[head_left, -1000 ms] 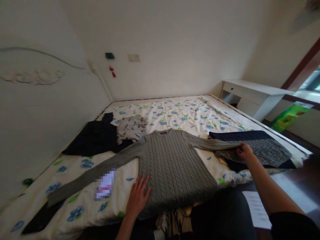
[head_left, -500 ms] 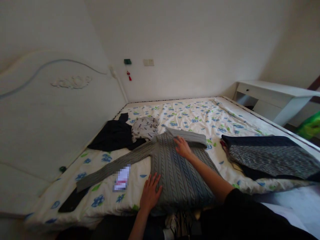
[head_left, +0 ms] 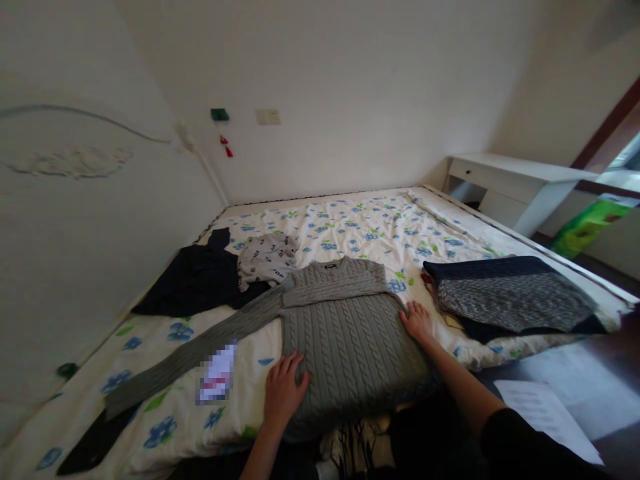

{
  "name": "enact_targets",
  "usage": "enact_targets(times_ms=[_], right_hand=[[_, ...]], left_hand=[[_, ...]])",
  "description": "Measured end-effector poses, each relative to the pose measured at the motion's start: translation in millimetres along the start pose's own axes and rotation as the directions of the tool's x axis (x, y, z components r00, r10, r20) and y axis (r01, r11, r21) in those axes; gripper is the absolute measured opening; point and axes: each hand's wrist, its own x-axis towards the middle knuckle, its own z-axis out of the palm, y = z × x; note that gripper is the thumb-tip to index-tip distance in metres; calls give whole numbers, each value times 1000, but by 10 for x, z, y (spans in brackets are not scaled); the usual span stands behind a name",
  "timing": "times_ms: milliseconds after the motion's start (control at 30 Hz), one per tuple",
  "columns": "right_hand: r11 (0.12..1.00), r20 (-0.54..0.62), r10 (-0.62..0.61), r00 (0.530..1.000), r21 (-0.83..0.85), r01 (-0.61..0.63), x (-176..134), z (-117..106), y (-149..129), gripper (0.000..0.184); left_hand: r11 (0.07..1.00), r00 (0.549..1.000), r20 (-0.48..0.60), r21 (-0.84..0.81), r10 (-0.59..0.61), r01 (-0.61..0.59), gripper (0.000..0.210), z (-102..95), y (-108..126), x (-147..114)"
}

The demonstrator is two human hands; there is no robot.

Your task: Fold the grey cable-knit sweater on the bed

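Observation:
A grey cable-knit sweater point(head_left: 350, 340) lies spread on the bed in front of me. One of its sleeves is folded across the chest below the collar, while the other stretches out to the left. My left hand point(head_left: 286, 387) rests on the sweater's left edge near the hem, fingers apart. At the right side edge, just below the folded sleeve, my right hand point(head_left: 418, 321) touches the knit with its fingers spread. Neither hand grips anything.
Folded dark and grey knitwear point(head_left: 515, 297) lies to the right. A black garment point(head_left: 187, 283) and a grey printed one point(head_left: 267, 257) lie at the left. A dark flat object point(head_left: 97, 440) is under the sleeve's end. A white desk point(head_left: 520, 177) stands behind.
My right hand has moved from the upper chest to the sweater's right edge. The folded sleeve now lies flat across the chest and the collar shows. The view has turned slightly right.

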Motion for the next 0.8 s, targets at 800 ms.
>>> enact_targets(times_ms=[800], right_hand=[[959, -55, -251, 967, -148, 240, 292, 152, -329, 56]], left_hand=[[995, 951, -293, -51, -97, 85, 67, 673, -15, 1988]])
